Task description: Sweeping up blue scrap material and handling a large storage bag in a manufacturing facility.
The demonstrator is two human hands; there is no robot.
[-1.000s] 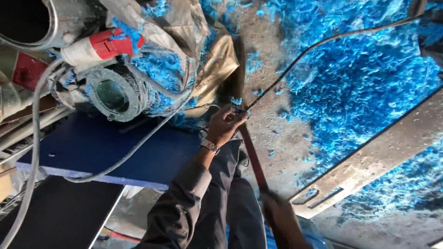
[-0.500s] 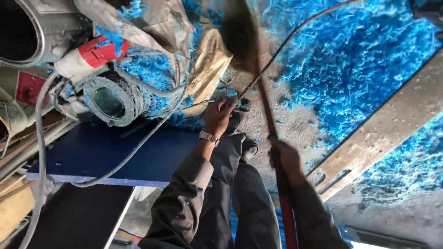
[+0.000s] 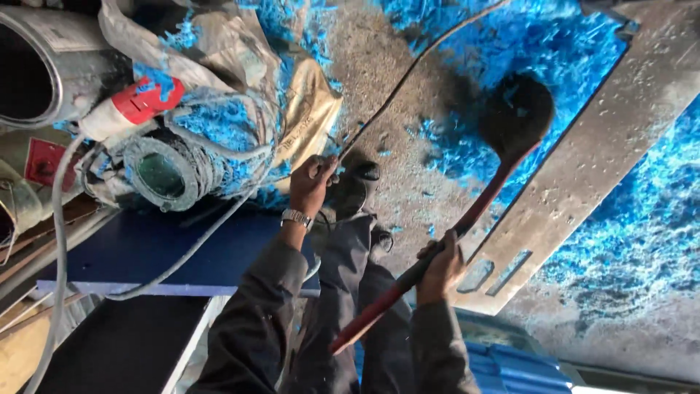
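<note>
- Over the blue shavings (image 3: pixel 649 211), the right hand (image 3: pixel 440 264) grips the red-handled broom (image 3: pixel 467 219); short strokes would likely gather best.
- Left hand (image 3: pixel 312 184) clenches the thin cable (image 3: pixel 394 95), sensibly lifted away.

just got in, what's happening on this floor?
A person stands on a gritty floor strewn with blue shreds. The right hand grips the red handle of a broom, whose dark head rests among the shreds beside a long metal plate. The left hand holds a thin dark cable off the floor. Pipes and a red-capped plug lie at left.
</note>
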